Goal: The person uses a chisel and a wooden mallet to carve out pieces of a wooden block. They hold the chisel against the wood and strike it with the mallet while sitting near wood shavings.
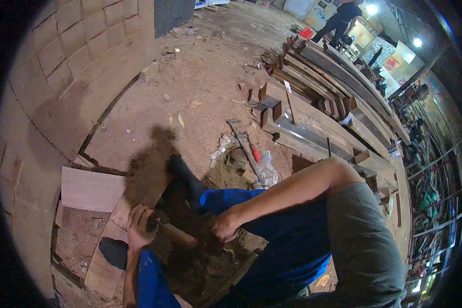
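Note:
My left hand [140,228] is closed at the dark, rounded end of a brown cylindrical piece [178,235]. This piece slants down to the right between my legs, and its exact kind is hard to make out in the shadow. To its right, my right hand [225,225] is closed like a fist beside my blue-clad leg [287,231]; anything inside its fingers is hidden. Under the left hand lies a pale board [106,267]. The area between the two hands is dark.
At left rises a large panel [61,92] of woven squares. A pinkish board [91,189] lies beside it. Ahead, a red-handled clamp [247,150] rests among plastic scraps. Stacked timber [318,118] lines the right. A person [340,20] stands at the far back.

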